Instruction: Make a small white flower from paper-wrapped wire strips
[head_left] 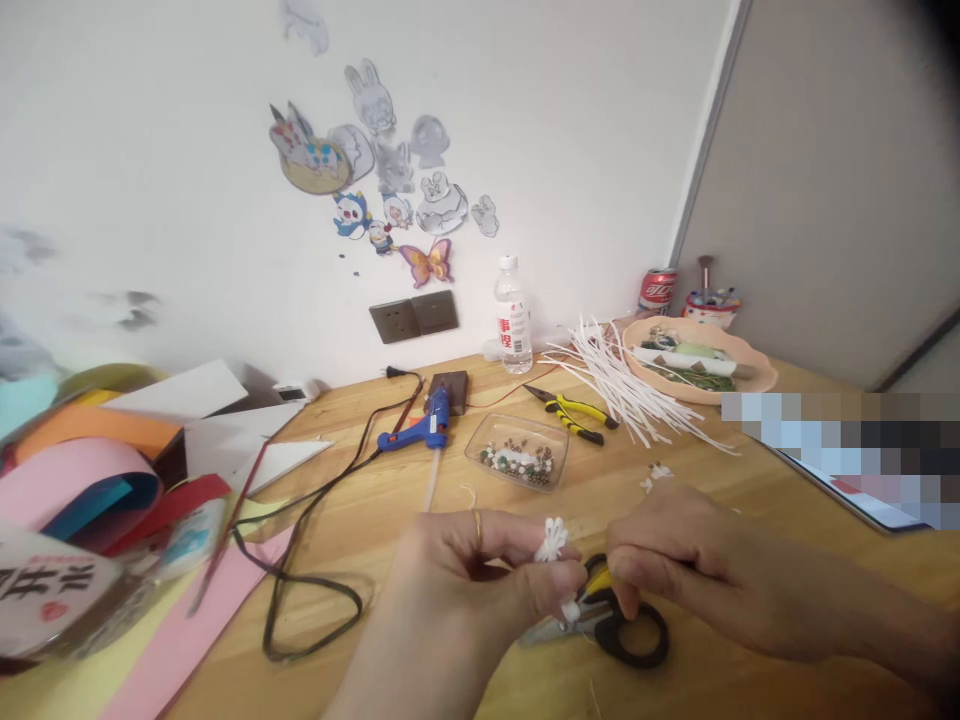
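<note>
My left hand [487, 590] pinches a small white looped piece [552, 538], like a little flower bent from fuzzy white stem, between thumb and fingers. Its loops stick up above my thumb, and a white end shows below it. Close by on the right, my right hand [690, 570] is closed, thumb against the curled fingers; whatever is in its grip is hidden. Scissors [643, 640] with black and yellow handles lie beneath both hands, partly covered by them. Small white bits [657, 472] lie just beyond my right hand.
Beyond my hands are a clear box of beads [517, 452], yellow-black pliers [574, 412], a blue glue gun [420, 430] with its black cord, white strips [630, 385] and a water bottle [513, 320]. Coloured paper [97, 460] piles at left; a tablet [847, 490] lies right.
</note>
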